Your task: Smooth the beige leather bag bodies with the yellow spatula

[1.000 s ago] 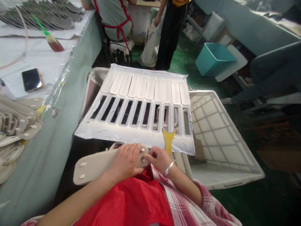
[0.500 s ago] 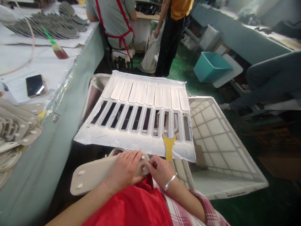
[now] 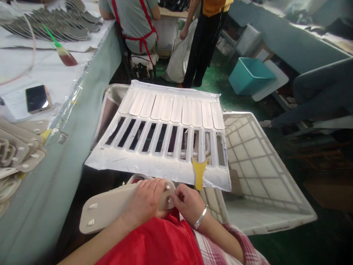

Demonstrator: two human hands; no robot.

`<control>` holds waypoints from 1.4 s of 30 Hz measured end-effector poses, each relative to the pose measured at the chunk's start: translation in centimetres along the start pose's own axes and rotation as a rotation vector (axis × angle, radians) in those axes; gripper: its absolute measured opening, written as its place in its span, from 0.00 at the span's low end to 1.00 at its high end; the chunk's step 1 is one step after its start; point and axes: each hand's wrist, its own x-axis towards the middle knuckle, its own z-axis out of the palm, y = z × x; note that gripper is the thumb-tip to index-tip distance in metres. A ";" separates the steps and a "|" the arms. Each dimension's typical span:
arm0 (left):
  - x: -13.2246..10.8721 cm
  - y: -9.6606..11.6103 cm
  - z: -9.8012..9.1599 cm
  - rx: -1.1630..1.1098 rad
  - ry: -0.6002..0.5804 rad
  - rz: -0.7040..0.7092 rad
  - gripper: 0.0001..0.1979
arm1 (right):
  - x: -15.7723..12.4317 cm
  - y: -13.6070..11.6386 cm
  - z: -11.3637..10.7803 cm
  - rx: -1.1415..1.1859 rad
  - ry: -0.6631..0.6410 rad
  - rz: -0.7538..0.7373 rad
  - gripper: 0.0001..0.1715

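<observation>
A stack of long beige panels [image 3: 107,206] with rounded ends lies across my lap, small white tabs poking up near both ends. My left hand [image 3: 147,197] is wrapped over the stack near its right end, holding it. At that end, my right hand [image 3: 187,200] pinches with thumb and curled forefinger by a white tab; whether the tab is between the fingers is hidden. Beyond my hands rests a white slotted board [image 3: 160,154], with a row of pale oblong strips [image 3: 176,109] filling its far slots. A yellow forked piece [image 3: 199,172] sticks on its near edge.
A white crate [image 3: 264,176] stands right of the board. To the left, a workbench carries more beige panels [image 3: 23,147], a phone [image 3: 38,98], a bottle with a green nozzle [image 3: 64,55] and grey curved pieces [image 3: 49,25]. Two people are ahead, near a teal bin [image 3: 250,77].
The view has shifted slightly, and the left end of the panel stack sits a little lower. Both hands keep nearly the same place on its right end.
</observation>
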 end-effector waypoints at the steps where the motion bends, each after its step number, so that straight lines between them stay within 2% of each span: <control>1: 0.0 0.0 -0.1 0.005 -0.006 -0.002 0.25 | 0.0 0.0 -0.1 0.000 -0.009 -0.003 0.09; 6: 0.0 0.0 -0.4 -0.031 -0.028 -0.005 0.25 | 0.4 -0.3 -0.3 -0.028 -0.039 0.017 0.10; 12: 0.2 0.8 -0.7 -0.055 -0.036 -0.055 0.36 | 0.9 1.3 0.2 -0.008 -0.080 0.029 0.14; 14: -0.6 0.9 -1.2 -0.022 0.021 0.010 0.40 | 0.9 2.2 0.2 -0.028 -0.062 0.057 0.19; 16: -2.5 0.3 -2.2 0.028 0.119 0.100 0.39 | 1.2 2.8 0.0 -0.074 -0.015 0.020 0.26; 17: -3.9 -0.2 -2.8 0.046 0.190 0.084 0.36 | 1.4 2.8 -0.2 -0.104 0.029 -0.047 0.31; 18: -5.7 -0.9 -3.6 0.059 0.273 0.008 0.32 | 1.6 2.5 -0.3 -0.150 0.105 -0.125 0.34; 19: -7.6 -1.6 -4.3 0.053 0.368 -0.127 0.27 | 1.7 1.9 -0.3 -0.201 0.176 -0.218 0.36; 21: -11.5 -3.4 -5.5 0.021 0.513 -0.521 0.14 | 1.9 -0.2 0.4 -0.322 0.260 -0.421 0.38; 23: -14.6 -5.2 -6.1 -0.179 0.468 -0.852 0.11 | 2.2 -3.2 2.1 -0.436 0.186 -0.606 0.39; 25: -16.3 -6.7 -6.1 -0.451 0.361 -1.002 0.14 | 2.8 -6.4 4.6 -0.506 -0.009 -0.722 0.43; 27: -16.7 -7.8 -5.8 -0.657 0.307 -1.025 0.16 | 3.4 -9.1 7.1 -0.534 -0.178 -0.764 0.44; 30: -16.5 -8.7 -5.4 -0.811 0.303 -1.011 0.17 | 4.0 -11.7 9.8 -0.551 -0.288 -0.772 0.44; 37: -16.9 -10.3 -5.1 -0.969 0.253 -0.935 0.17 | 3.9 -13.6 12.2 -0.590 -0.300 -0.754 0.47; 42: -17.1 -10.4 -5.2 -1.018 0.272 -0.910 0.15 | 3.7 -14.7 13.7 -0.599 -0.269 -0.766 0.47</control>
